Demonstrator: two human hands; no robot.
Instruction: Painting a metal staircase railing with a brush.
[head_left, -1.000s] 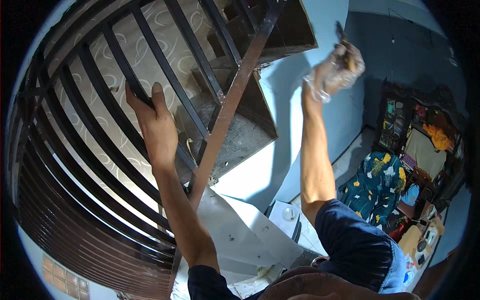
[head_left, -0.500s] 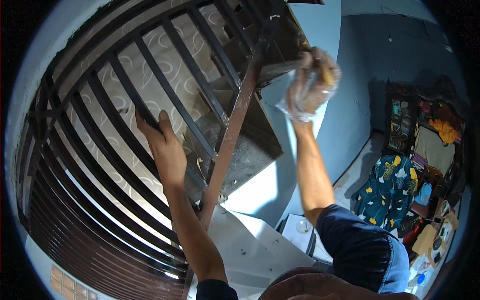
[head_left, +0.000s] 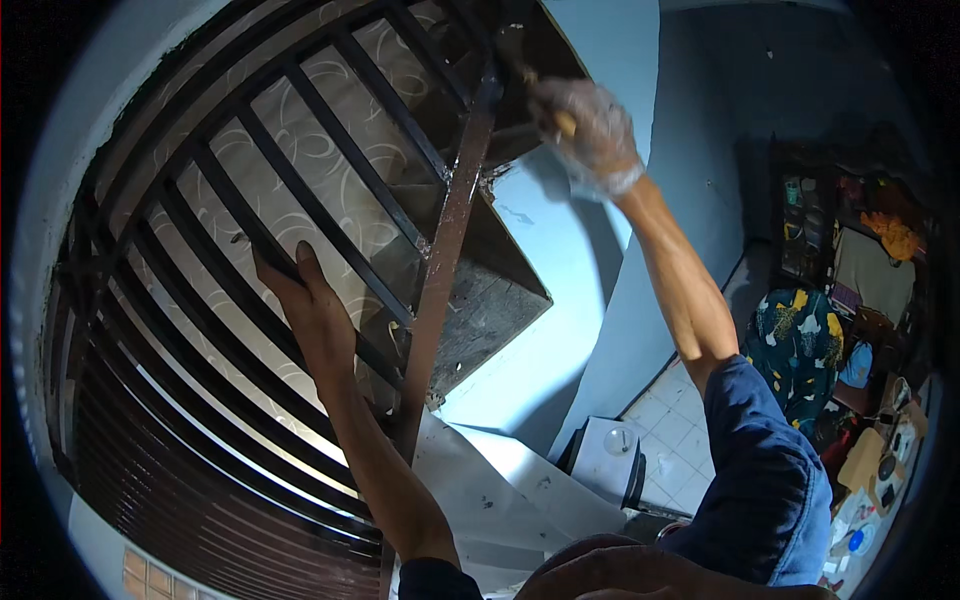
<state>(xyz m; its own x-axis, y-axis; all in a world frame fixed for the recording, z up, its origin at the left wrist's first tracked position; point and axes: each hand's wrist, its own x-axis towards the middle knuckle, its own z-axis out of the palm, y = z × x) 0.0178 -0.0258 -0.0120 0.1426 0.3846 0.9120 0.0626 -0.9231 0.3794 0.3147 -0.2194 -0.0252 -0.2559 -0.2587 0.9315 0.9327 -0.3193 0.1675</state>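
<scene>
Compared with the earlier frame, the right hand (head_left: 595, 130) has moved to the left, closer to the brown beam (head_left: 446, 240), and its forearm now leans more to the left. Two hands are seen, the left hand (head_left: 318, 318) staying on the railing (head_left: 322, 213). On the right hand is one clear plastic glove (head_left: 605, 120), and its fingers are closed around one brush (head_left: 530, 76) with a yellowish handle. The brush points up and left from this hand, near the beam's upper part; because of blur, I cannot tell if it touches. The right arm is raised, with the elbow bent. The left hand is bare and grasps one dark bar (head_left: 225, 190), its thumb pointing upward. Many other bars stand around it, too many to count surely. One dusty step (head_left: 495, 310) lies right of the left hand. One patterned cloth (head_left: 795, 340) is far below and right of the right hand.
</scene>
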